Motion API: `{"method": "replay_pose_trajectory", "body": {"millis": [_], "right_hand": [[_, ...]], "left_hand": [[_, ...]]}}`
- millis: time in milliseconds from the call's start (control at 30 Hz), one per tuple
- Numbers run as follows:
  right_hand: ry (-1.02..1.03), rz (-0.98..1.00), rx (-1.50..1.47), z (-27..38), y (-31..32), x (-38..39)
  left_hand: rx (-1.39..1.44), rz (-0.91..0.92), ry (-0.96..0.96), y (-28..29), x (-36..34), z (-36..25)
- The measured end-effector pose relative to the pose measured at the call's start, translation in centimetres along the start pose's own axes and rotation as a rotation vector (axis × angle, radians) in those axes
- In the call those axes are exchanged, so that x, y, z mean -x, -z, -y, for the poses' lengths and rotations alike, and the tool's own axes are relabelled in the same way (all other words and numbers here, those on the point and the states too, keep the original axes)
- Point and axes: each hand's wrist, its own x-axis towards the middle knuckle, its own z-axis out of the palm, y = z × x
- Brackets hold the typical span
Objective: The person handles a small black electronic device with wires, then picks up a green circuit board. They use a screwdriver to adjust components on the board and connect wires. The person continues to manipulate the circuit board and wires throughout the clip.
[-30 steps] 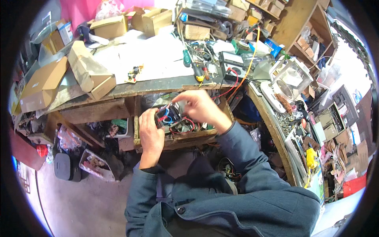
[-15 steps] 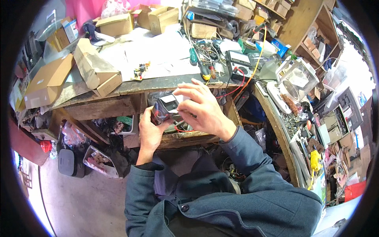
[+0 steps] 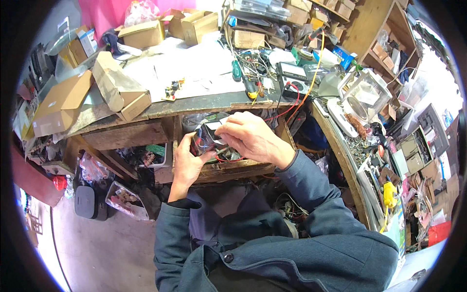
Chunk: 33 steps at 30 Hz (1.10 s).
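My left hand [image 3: 188, 164] is wrapped round a small dark box [image 3: 204, 141] with a coloured print, its thumb along the near side. The box is tilted, and white flaps stand up at its top. My right hand [image 3: 255, 137] is at the box's right side, fingers curled together against the white flap [image 3: 224, 127]. What its fingertips pinch, if anything, is hidden behind the knuckles. Both hands are above an open wooden drawer [image 3: 228, 171] holding plastic bags and a red wire [image 3: 227, 160].
On the bench [image 3: 204, 103] lie white paper, a small circuit board [image 3: 172, 90], screwdrivers [image 3: 250, 87] and a black multimeter [image 3: 294, 80] with a red lead. Cardboard boxes [image 3: 63, 104] crowd the left. The right-hand bench carries a clear plastic housing [image 3: 366, 95] and loose parts.
My right hand's fingers, spread over the box before, are now curled in at its flap. The box has tipped, so its dark opening shows less. My left hand still holds it.
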Motion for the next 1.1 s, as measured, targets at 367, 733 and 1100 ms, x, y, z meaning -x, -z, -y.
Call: {"method": "replay_pose_trajectory", "body": {"millis": [367,733,1100], "right_hand": [[-0.172,-0.158,-0.049,-1.2,-2.0,0.7],[-0.964,-0.211,-1.461,-1.1,-7.7,4.7],[-0.830,-0.221,-2.199,-0.8,-9.0,4.5]], "left_hand": [[-0.022,0.072,-0.022,-0.1,0.4,0.5],[-0.310,-0.073,-0.369,1.5,0.2,-6.1],[-0.766,0.020,-0.699,2.1,-1.9,-13.7]]}}
